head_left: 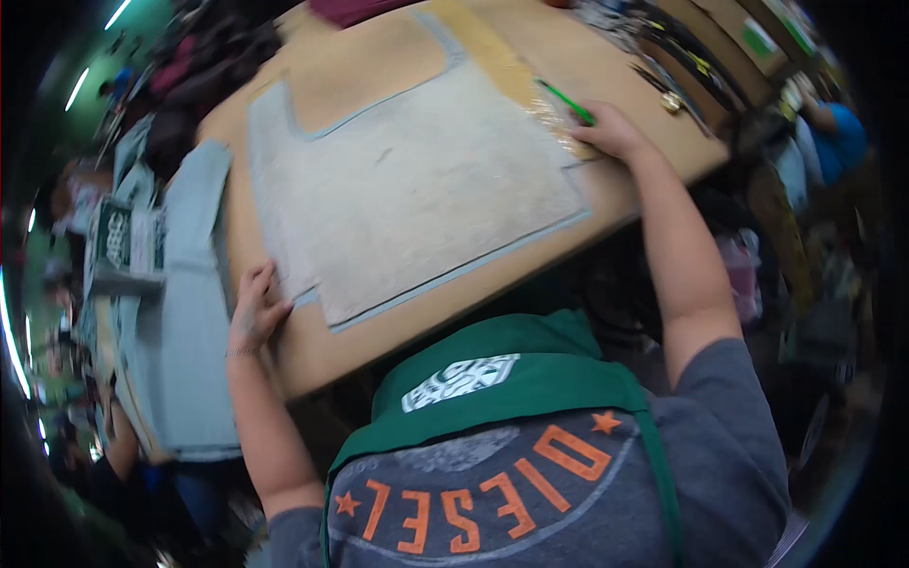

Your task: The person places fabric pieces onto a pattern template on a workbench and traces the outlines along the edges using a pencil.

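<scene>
A worn whitish template [417, 180] with a U-shaped cutout lies flat on the tabletop, over light blue fabric [464, 269] that shows as a thin border around its edges. Shiny yellowish tape [502, 62] covers the template's right side. My right hand [611, 131] is closed around a green pen [566, 101] at that taped side, the pen's point aimed up and left. At the lower left corner of the template rests my left hand [254, 305], thumb and fingers apart, near the table's left edge.
The tan table [379, 355] ends just in front of my green apron [492, 364]. Light blue cloth [194, 312] and a box [128, 246] are to the left. Scissors [663, 85] lie at the right edge. A person in blue [838, 137] is at far right.
</scene>
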### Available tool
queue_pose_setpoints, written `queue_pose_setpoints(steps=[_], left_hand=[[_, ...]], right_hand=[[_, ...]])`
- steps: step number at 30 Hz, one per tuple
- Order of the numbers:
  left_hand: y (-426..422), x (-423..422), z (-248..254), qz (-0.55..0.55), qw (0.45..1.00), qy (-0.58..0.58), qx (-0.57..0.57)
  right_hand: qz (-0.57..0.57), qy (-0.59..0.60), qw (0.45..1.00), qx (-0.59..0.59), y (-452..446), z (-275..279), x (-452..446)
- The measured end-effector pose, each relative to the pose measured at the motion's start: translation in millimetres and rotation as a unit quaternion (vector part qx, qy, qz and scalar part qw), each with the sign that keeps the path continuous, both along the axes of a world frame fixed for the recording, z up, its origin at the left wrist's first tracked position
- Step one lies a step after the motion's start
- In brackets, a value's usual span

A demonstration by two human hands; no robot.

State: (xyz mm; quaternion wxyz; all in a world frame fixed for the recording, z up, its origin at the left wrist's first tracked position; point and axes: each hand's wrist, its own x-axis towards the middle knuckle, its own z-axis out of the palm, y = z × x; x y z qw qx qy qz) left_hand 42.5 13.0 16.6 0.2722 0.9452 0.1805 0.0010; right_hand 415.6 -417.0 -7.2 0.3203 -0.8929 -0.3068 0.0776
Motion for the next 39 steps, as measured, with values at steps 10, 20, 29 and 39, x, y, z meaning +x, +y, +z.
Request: queue_pose_setpoints(steps=[10, 20, 29, 39], left_hand=[[-10.6, 1.6, 13.8, 0.013, 0.999, 0.030, 0.043], [-7.0, 0.0, 11.0, 0.002, 0.998, 0.029, 0.062], [-6.7, 0.7, 12.4, -0.007, 0.997, 0.026, 0.066], [19.1, 10.0, -4.3, 0.048, 0.996, -0.079, 0.001]], right_hand=[[-0.026, 0.065, 0.997, 0.030, -0.9, -0.6, 2.2], [-0.054, 0.135, 0.988, 0.052, 3.4, 7.1, -5.3], [-0.047, 0.113, 0.992, 0.040, 1.3, 3.8, -1.7], [-0.136, 0.122, 0.953, 0.240, 19.2, 8.0, 4.2]])
